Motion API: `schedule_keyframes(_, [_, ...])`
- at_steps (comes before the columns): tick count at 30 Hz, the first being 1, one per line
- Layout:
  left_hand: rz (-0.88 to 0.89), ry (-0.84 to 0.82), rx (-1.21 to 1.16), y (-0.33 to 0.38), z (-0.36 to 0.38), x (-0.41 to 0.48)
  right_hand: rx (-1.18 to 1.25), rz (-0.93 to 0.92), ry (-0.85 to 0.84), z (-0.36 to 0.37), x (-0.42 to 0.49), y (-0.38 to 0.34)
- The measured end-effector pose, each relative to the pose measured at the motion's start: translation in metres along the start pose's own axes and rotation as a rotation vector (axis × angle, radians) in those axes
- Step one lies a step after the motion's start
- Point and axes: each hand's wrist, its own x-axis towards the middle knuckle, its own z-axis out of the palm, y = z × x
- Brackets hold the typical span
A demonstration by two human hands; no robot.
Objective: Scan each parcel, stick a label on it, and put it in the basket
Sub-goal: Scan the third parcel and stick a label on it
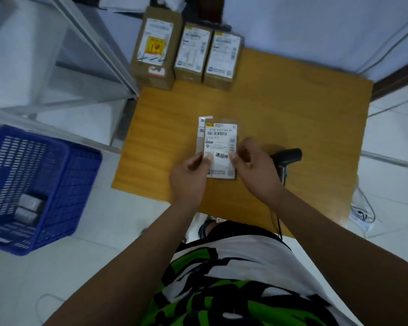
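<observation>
A small flat parcel (219,140) with a printed shipping label lies in the middle of the wooden table (292,109). A white sticker with black characters (220,158) sits across its lower half. My left hand (190,177) pinches the sticker's left edge with thumb and forefinger. My right hand (254,170) pinches its right edge. A black barcode scanner (289,157) lies on the table just right of my right hand, partly hidden by it. The blue plastic basket (64,184) stands on the floor to the left with two wrapped parcels (28,209) inside.
Three cardboard boxes (186,50) with labels stand in a row at the table's far left corner. A metal shelf frame (99,50) rises at the left, beside the table. The scanner's cable hangs off the table's near edge, and more cables (363,208) lie on the floor at the right.
</observation>
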Motion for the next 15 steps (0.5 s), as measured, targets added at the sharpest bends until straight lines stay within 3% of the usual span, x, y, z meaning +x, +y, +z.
schedule_keyframes(4, [-0.068, 0.202, -0.373, 0.007, -0.095, -0.022, 0.072, -0.184, -0.232, 0.035, 0.001, -0.09])
schedule_keyframes(7, [-0.026, 0.336, -0.548, -0.003, -0.182, -0.048, 0.068, -0.332, -0.404, 0.089, -0.017, -0.167])
schedule_keyframes(15, [0.043, 0.64, -0.636, -0.088, -0.392, -0.133, 0.01, -0.531, -0.773, 0.278, -0.113, -0.305])
